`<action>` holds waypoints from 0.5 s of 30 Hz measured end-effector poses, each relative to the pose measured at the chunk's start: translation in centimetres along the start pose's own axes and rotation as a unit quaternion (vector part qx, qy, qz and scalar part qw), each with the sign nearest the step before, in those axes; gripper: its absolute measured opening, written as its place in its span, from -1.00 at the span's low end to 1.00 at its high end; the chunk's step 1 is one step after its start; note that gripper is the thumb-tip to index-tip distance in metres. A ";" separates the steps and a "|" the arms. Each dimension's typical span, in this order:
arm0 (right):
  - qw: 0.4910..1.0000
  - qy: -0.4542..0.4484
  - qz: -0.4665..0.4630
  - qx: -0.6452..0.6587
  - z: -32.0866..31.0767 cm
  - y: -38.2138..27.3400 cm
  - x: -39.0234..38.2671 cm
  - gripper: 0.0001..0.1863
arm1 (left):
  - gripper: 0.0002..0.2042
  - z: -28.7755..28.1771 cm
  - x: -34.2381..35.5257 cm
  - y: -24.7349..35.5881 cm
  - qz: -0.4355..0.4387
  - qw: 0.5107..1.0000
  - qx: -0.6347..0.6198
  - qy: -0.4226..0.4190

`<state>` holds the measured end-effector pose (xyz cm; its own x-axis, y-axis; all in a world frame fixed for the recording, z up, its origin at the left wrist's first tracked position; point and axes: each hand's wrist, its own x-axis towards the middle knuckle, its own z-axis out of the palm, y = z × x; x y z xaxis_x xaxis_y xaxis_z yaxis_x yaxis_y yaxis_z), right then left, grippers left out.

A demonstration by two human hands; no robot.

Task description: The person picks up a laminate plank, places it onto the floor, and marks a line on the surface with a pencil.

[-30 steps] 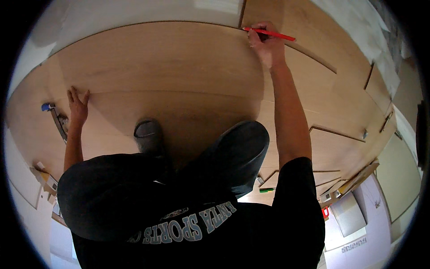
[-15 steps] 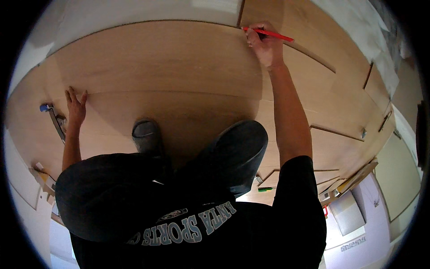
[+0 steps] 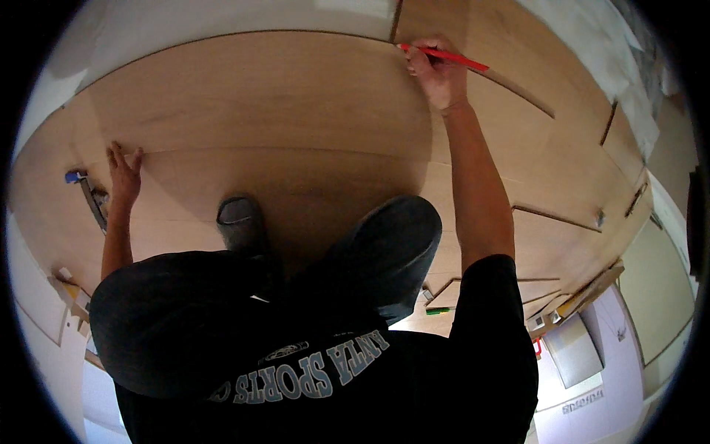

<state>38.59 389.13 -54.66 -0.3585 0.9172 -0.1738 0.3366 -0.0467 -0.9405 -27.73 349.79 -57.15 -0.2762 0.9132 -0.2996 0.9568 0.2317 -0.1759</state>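
Between the fingers of my right hand (image 3: 441, 78) is a red pencil (image 3: 452, 56), slanting down to the right. Its tip meets the far edge of a wood-look floor plank (image 3: 259, 81), beside the corner of another plank (image 3: 436, 21) at the top. At the left, my left hand (image 3: 125, 175) rests on the planks with its fingers spread, holding nothing. Close by that hand lies a hammer-like tool (image 3: 93, 200) with a blue end and a dark handle.
White sheeting (image 3: 229, 18) lies beyond the far plank edge. Loose plank pieces (image 3: 558, 218) are on the floor at the right. A small green object (image 3: 438, 311) lies near my right knee. Stacked boards (image 3: 592, 290) and a cardboard box stand at the lower right.
The pencil tip has shifted very slightly left along the plank corner. My left hand stays where it was, and the view has moved only a little.
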 end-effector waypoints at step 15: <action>0.996 -0.018 -0.083 -0.014 -0.2 1.0 -0.7 -0.94 | -0.17 -2.7 0.7 3.3 -0.041 0.997 0.025 -0.057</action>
<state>39.33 388.53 -55.44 -0.4422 0.8965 -0.0272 0.2947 0.1165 -0.9485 -24.48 352.04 -55.44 -0.3650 0.8468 -0.3870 0.9255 0.2847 -0.2499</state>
